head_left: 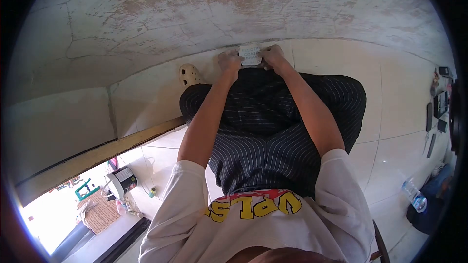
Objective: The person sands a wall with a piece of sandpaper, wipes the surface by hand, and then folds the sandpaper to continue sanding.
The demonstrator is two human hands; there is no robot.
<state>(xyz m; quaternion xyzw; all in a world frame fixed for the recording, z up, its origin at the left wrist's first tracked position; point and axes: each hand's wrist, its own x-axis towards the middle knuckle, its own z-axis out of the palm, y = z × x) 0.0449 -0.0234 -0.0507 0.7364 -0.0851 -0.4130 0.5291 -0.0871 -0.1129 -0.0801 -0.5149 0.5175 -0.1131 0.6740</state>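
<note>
A small whitish piece of sandpaper (250,55), with printed lettering on its back, is held up near the foot of the wall. My left hand (229,62) is closed on its left edge. On the opposite edge, the fingers of my right hand (273,57) are closed too. Just beyond both hands is the patchy plastered wall (234,0), with reddish-brown areas and cracks. My legs, in dark striped trousers (263,126), are bent below my hands. What lies behind the piece is hidden.
A beige clog (190,75) is by my left knee. A wooden door frame (122,146) runs along the left; a paint bucket (122,182) stands past it. On the tiled floor (390,92) at right are a plastic bottle (414,196), dark cloth and several small dark items.
</note>
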